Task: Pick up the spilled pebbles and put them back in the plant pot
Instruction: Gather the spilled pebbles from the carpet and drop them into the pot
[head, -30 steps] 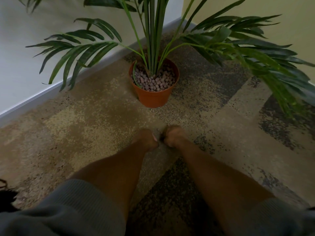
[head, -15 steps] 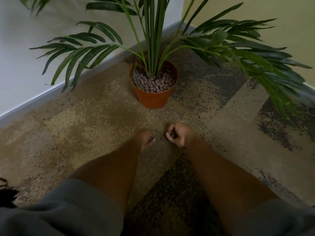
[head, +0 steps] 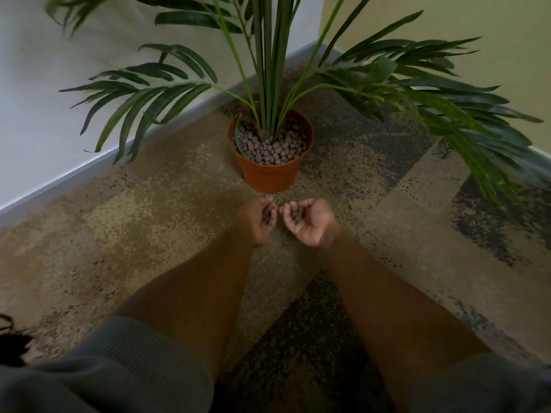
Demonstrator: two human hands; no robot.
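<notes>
Left hand (head: 262, 217) and right hand (head: 308, 222), mid-frame, palms up, cupped round gathered pebbles (head: 295, 214) against spillage; just below plant pot (head: 269, 177), ready for tipping in.

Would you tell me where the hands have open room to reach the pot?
Bare carpet lies between the left hand, right hand and the pot; its near rim is unobstructed. Fronds crowd the right side and stems fill the centre.

No writing, label or number can be read anywhere (pot and walls included).
</notes>
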